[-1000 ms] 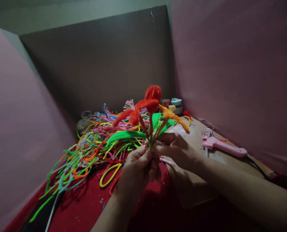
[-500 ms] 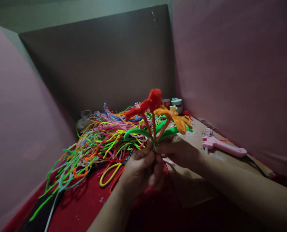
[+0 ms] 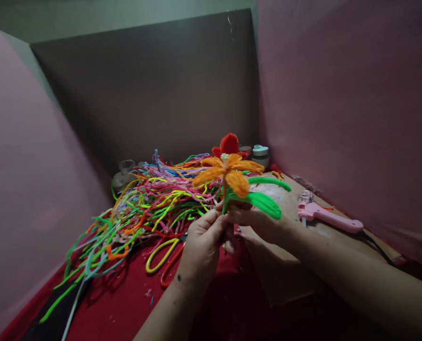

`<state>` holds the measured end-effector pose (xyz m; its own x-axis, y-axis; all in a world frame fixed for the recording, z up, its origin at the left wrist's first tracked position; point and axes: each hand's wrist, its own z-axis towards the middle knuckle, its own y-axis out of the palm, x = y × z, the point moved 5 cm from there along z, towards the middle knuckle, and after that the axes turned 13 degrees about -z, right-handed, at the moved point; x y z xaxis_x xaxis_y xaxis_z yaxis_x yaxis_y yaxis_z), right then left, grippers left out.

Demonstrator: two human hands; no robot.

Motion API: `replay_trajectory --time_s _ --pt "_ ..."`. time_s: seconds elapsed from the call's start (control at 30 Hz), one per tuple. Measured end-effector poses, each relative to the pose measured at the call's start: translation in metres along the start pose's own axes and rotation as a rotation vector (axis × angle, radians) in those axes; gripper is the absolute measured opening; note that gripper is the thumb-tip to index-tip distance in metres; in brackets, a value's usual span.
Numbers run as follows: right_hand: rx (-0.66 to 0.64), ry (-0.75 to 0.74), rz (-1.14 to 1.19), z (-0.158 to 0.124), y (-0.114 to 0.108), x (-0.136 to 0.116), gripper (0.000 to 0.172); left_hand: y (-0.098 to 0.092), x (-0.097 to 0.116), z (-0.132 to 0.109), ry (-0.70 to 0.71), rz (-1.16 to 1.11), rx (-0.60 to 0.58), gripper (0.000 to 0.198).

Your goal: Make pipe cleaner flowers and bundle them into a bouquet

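Observation:
Both hands meet at the stems of a small pipe-cleaner flower bunch [image 3: 236, 183] in the middle of the view. An orange flower with a pale centre faces me, a red bloom [image 3: 229, 142] stands behind it, and green leaves [image 3: 266, 204] reach out to the right. My left hand [image 3: 206, 234] is closed round the lower stems. From the right, my right hand [image 3: 255, 220] pinches the same stems just under the leaves; some of its fingers are hidden behind the left hand and the leaves.
A big heap of coloured pipe cleaners [image 3: 161, 194] covers the left and back. Scissors [image 3: 161, 255] with yellow and red handles lie on the red cloth [image 3: 118, 303]. A pink glue gun [image 3: 328, 215] rests on the board at right. A jar [image 3: 260, 156] stands behind.
The flower bunch has been turned in my hands: the orange flower moved from the right to the front, the red ones went behind, and the leaves now point right.

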<state>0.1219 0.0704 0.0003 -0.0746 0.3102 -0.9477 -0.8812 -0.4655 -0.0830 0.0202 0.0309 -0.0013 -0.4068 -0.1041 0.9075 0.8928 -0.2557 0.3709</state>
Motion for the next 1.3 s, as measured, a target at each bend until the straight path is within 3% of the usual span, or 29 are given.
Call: replay_trajectory --time_s 0.17,0.23,0.3,0.4,0.53,0.63,0.77,0.93,1.03,1.13,1.3 --pt "-0.201 -0.037 0.127 -0.004 0.005 -0.007 0.020 0.009 -0.014 -0.004 -0.208 -0.509 -0.279 0.019" --pt "-0.264 -0.024 0.158 -0.006 0.008 -0.007 0.015 0.012 -0.017 -0.007 -0.290 -0.610 -0.391 0.020" --pt "-0.227 -0.022 0.142 -0.007 0.008 -0.007 0.014 0.013 -0.016 -0.006 -0.309 -0.584 -0.407 0.022" --pt "-0.086 -0.008 0.071 -0.006 0.003 -0.006 0.018 0.003 -0.012 0.003 -0.158 -0.183 -0.190 0.025" --pt "0.159 -0.002 0.019 -0.004 -0.004 -0.007 0.018 -0.009 0.005 0.005 0.265 0.526 0.170 0.007" --pt "0.174 -0.020 0.031 -0.003 -0.002 -0.006 0.017 -0.009 0.005 0.005 0.306 0.655 0.211 0.016" --pt "-0.002 -0.004 -0.003 -0.002 0.006 -0.003 0.023 -0.006 -0.004 0.009 0.087 0.260 0.059 0.023" --pt "-0.065 -0.018 0.086 -0.002 0.005 -0.005 0.014 0.004 -0.017 0.004 -0.200 -0.414 -0.202 0.018" --pt "-0.165 -0.024 0.215 -0.004 0.011 -0.006 0.014 0.010 -0.019 -0.001 -0.288 -0.516 -0.340 0.017" --pt "-0.056 -0.021 0.214 -0.004 0.007 -0.006 0.014 0.005 -0.017 0.002 -0.188 -0.247 -0.245 0.021" --pt "0.195 0.066 0.166 -0.003 -0.002 -0.001 0.013 -0.008 0.006 0.002 0.335 0.554 0.147 0.010"
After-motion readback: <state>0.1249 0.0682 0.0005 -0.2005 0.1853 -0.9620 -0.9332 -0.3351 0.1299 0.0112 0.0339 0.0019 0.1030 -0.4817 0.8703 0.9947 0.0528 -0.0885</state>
